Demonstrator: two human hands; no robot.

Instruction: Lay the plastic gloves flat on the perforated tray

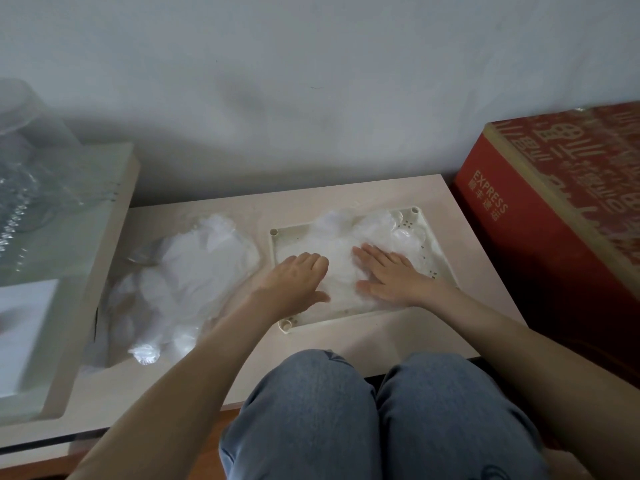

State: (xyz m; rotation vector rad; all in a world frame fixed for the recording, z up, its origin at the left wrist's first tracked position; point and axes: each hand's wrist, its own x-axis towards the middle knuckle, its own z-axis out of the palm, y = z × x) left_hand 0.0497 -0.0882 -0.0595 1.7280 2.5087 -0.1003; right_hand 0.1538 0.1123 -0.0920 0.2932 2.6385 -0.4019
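A cream perforated tray (437,251) lies on the low table, right of centre. Clear plastic gloves (370,230) are spread over its surface. My right hand (391,273) lies flat on them, palm down, fingers straight and pointing up-left. On the tray's left part my left hand (299,278) rests with its fingers bent down onto the plastic; whether it pinches any is hidden. A loose pile of more plastic gloves (187,282) sits on the table to the left of the tray.
A red box printed EXPRESS (554,216) stands against the table's right side. A raised shelf (65,271) with clear plastic packaging (31,168) on it is at the left. A wall closes the back. My knees in jeans (363,420) are at the front edge.
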